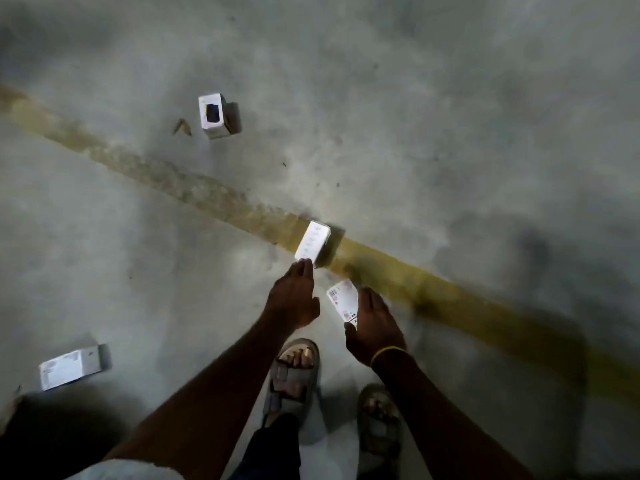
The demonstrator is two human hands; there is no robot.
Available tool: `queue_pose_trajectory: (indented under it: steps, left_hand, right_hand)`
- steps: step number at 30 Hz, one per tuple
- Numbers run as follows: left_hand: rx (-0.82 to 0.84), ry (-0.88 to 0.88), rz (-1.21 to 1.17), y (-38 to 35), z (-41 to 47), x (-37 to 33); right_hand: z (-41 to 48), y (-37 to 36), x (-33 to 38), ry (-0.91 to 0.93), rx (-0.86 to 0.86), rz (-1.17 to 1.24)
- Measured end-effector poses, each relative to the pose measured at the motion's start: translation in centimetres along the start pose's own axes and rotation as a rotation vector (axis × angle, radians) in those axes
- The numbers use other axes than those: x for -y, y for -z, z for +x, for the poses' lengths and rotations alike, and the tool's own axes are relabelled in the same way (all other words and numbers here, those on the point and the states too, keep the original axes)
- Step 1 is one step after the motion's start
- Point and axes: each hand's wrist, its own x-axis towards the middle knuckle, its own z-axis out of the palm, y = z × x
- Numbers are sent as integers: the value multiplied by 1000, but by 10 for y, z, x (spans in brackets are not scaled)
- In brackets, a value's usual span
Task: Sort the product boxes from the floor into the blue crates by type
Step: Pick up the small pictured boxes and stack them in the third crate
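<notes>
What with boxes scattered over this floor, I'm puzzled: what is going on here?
A person is gathering product boxes off a concrete floor. The right hand holds a small labelled box. The left hand reaches out, fingers straight, to a white box lying on the yellow floor line, fingertips at its near edge. Two more wait: a box with a dark picture farther off, and a flat box at the lower left. No blue crate is in view.
</notes>
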Motion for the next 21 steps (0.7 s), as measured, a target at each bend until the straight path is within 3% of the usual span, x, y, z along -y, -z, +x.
queue_pose_trajectory:
  steps: [6, 12, 18, 21]
  left_hand:
    - [-69, 15, 43, -60, 99, 24]
    - [-157, 146, -31, -94, 151, 35]
    - [-239, 285, -268, -78, 159, 31]
    - [-139, 314, -483, -46, 136, 24]
  right_hand:
    - [90, -78, -26, 66, -23, -145]
    - [127, -118, -33, -52, 26, -161]
    - [128, -97, -40, -166, 11, 92]
    - [103, -54, -38, -313, 23, 300]
